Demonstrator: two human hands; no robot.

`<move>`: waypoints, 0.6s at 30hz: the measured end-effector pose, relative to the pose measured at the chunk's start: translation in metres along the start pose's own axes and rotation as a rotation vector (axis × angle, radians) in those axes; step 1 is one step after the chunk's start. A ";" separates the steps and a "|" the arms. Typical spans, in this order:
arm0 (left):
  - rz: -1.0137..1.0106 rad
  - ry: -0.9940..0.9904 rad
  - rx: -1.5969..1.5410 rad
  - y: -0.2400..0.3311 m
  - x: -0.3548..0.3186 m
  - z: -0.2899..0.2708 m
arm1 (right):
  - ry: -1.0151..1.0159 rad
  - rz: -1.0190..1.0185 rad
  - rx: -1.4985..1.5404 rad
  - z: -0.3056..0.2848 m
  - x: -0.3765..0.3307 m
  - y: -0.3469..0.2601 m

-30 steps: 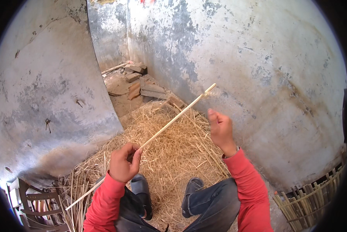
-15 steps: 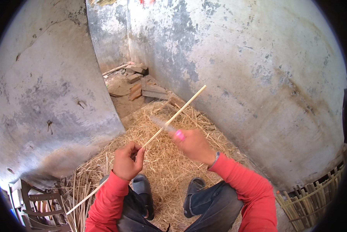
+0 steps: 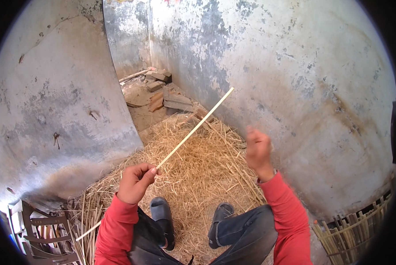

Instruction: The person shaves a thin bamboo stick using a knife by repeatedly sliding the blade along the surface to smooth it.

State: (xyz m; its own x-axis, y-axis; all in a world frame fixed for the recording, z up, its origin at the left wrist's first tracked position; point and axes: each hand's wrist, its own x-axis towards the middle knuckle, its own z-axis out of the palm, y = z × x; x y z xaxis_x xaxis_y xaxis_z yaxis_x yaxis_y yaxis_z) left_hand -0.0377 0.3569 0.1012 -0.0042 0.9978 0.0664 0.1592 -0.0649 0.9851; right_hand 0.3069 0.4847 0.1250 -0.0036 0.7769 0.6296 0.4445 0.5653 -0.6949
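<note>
The stick (image 3: 195,128) is pinched by the left hand (image 3: 136,181), perhaps to free its one-o'clock end; whether the blurred right hand (image 3: 258,152) is empty can't be told.

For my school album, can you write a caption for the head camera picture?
Left hand holds a thin pale stick slanting above scattered straw, right hand apart.
</note>
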 end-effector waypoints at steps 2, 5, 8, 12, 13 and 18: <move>-0.012 -0.012 -0.011 0.002 0.007 0.008 | -0.086 -0.145 0.052 0.020 -0.011 -0.012; -0.062 -0.038 -0.040 0.005 0.011 0.017 | -0.437 -0.070 -0.038 0.044 -0.027 -0.041; -0.090 -0.112 -0.103 -0.001 0.020 0.032 | -0.544 -0.109 -0.092 0.065 -0.049 -0.054; -0.028 -0.094 -0.089 -0.009 0.026 0.037 | -0.617 -0.155 -0.114 0.073 -0.049 -0.052; -0.075 -0.101 -0.126 -0.006 0.026 0.033 | -0.533 -0.109 -0.129 0.074 -0.042 -0.045; -0.130 -0.155 -0.189 -0.001 0.010 0.007 | 0.044 0.126 -0.106 0.031 0.032 0.047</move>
State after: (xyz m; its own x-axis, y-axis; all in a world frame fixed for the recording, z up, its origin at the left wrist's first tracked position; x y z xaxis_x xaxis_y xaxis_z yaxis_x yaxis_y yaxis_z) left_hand -0.0309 0.3671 0.0999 0.1413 0.9873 -0.0733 -0.0196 0.0768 0.9969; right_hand 0.2994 0.5444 0.1015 0.0965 0.8253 0.5565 0.5313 0.4301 -0.7299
